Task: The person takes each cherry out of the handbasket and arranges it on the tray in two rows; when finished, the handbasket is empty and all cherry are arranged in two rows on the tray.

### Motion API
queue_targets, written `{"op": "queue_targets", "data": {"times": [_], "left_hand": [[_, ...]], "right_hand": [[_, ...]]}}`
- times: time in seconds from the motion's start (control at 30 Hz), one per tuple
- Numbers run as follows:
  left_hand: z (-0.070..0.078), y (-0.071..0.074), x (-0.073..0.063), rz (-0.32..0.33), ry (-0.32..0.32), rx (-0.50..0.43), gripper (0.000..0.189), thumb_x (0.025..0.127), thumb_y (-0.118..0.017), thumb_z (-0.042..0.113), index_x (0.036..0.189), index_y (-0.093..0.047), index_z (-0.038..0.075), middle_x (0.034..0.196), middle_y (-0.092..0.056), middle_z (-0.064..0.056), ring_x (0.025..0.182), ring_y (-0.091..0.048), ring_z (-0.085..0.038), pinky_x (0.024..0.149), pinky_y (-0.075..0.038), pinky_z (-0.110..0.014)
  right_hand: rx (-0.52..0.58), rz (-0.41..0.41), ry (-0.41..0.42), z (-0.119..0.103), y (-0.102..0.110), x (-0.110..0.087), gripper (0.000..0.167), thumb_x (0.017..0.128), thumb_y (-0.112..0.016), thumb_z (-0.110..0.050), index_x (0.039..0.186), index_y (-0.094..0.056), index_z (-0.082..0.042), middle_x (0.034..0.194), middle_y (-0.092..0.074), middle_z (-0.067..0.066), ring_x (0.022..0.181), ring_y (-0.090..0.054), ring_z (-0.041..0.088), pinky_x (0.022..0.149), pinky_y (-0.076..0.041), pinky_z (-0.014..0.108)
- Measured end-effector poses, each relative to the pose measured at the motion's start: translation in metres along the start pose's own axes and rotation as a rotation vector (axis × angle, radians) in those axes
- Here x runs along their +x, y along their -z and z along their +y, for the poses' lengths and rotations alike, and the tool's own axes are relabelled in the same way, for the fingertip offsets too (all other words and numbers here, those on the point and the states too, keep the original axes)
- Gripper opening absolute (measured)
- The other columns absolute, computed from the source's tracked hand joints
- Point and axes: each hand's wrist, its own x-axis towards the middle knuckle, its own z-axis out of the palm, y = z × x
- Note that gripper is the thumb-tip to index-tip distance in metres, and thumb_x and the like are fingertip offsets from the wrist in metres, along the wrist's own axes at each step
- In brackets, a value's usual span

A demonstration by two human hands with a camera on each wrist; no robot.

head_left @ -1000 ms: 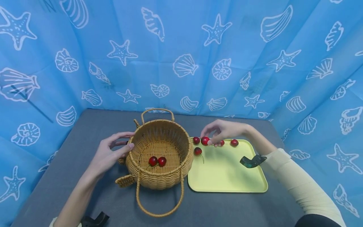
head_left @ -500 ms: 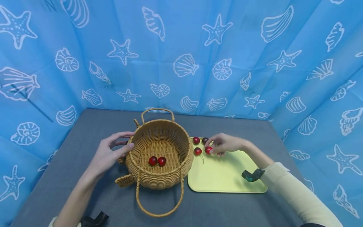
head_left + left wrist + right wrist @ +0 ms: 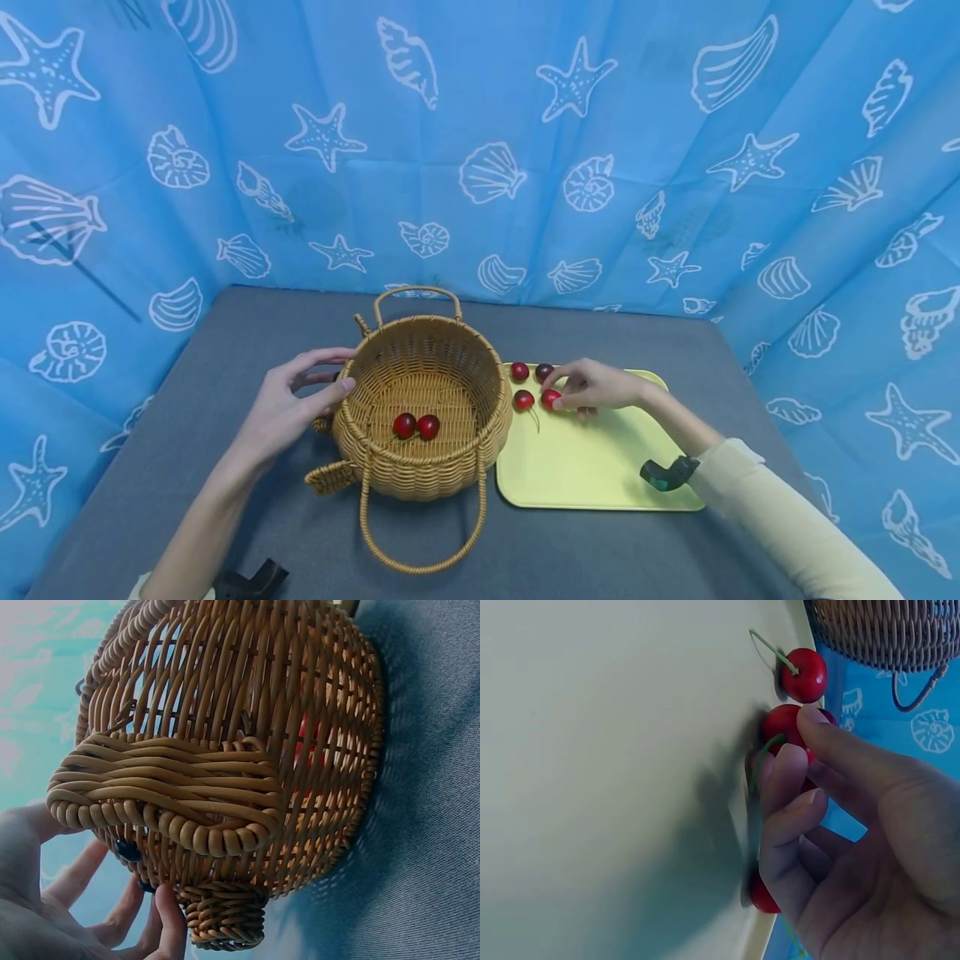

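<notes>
A round wicker basket (image 3: 420, 467) with raised looped handles stands left of a yellow tray (image 3: 600, 475). Two dark red cherries (image 3: 416, 427) lie on its floor. My left hand (image 3: 288, 404) grips its left side, thumb on the rim, other fingers curved round the outside near a woven flap (image 3: 165, 791). Over the tray's far left part, my right hand (image 3: 592, 385) pinches a red cherry (image 3: 781, 721) between thumb and fingertips, its green stem showing. Beside that sit three more cherries, one with a stem (image 3: 523, 401), another (image 3: 520, 372) behind it, a darker one (image 3: 543, 372) to the right.
Another cherry (image 3: 765, 894) lies by the tray's edge under my right hand, hidden from the head view. A grey cloth (image 3: 300, 533) covers the table. Blue curtain (image 3: 480, 167) with white shell prints hangs behind and at both sides.
My right hand has come toward me from the tray's far edge with the red cherry, baring the darker cherry behind; over the last half second it barely shifts. The left hand and basket stay put.
</notes>
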Motion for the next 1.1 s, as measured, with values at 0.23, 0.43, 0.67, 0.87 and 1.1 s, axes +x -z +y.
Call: {"op": "queue_targets", "data": {"times": [0.23,0.43,0.67,0.87,1.1], "left_hand": [[0.000,0.000,0.000,0.000,-0.004,-0.003,0.046,0.105,-0.075,0.031,0.148,-0.066,0.016,0.159,-0.054,-0.013,0.141,-0.055,-0.045,0.084,-0.063,-0.033],[0.001,0.000,0.001,0.003,0.013,0.004,0.047,0.104,-0.075,0.031,0.148,-0.065,0.017,0.161,-0.053,-0.013,0.142,-0.054,-0.047,0.085,-0.062,-0.035],[0.001,0.000,0.000,0.001,0.015,-0.002,0.048,0.104,-0.075,0.031,0.148,-0.065,0.017,0.160,-0.053,-0.013,0.141,-0.054,-0.045,0.085,-0.063,-0.035],[0.001,0.001,0.000,-0.001,0.013,0.003,0.048,0.104,-0.075,0.033,0.148,-0.065,0.018,0.160,-0.053,-0.013,0.142,-0.054,-0.046,0.085,-0.063,-0.035],[0.001,0.000,0.001,-0.003,0.016,0.005,0.048,0.104,-0.075,0.033,0.148,-0.065,0.018,0.161,-0.053,-0.013,0.143,-0.053,-0.046,0.085,-0.063,-0.033]], "right_hand": [[0.002,-0.003,-0.008,-0.001,0.008,-0.011,0.039,0.104,-0.072,-0.011,0.141,-0.066,0.000,0.098,-0.082,0.017,0.068,-0.071,0.023,0.056,-0.058,0.031],[-0.025,-0.005,-0.012,-0.009,0.021,-0.021,0.046,0.104,-0.073,-0.011,0.146,-0.062,0.004,0.100,-0.081,0.020,0.073,-0.074,0.032,0.059,-0.063,0.039],[-0.030,-0.013,0.018,-0.039,0.038,-0.022,0.044,0.105,-0.072,-0.013,0.145,-0.063,0.002,0.101,-0.079,0.023,0.071,-0.074,0.028,0.054,-0.060,0.033],[-0.042,0.012,0.112,-0.085,0.055,-0.011,0.038,0.104,-0.072,-0.014,0.140,-0.067,-0.002,0.103,-0.079,0.010,0.075,-0.074,0.017,0.067,-0.064,0.031],[-0.061,-0.052,0.276,-0.151,0.059,0.020,0.034,0.105,-0.071,-0.012,0.137,-0.069,-0.001,0.102,-0.079,0.014,0.075,-0.073,0.025,0.070,-0.065,0.034]]}}
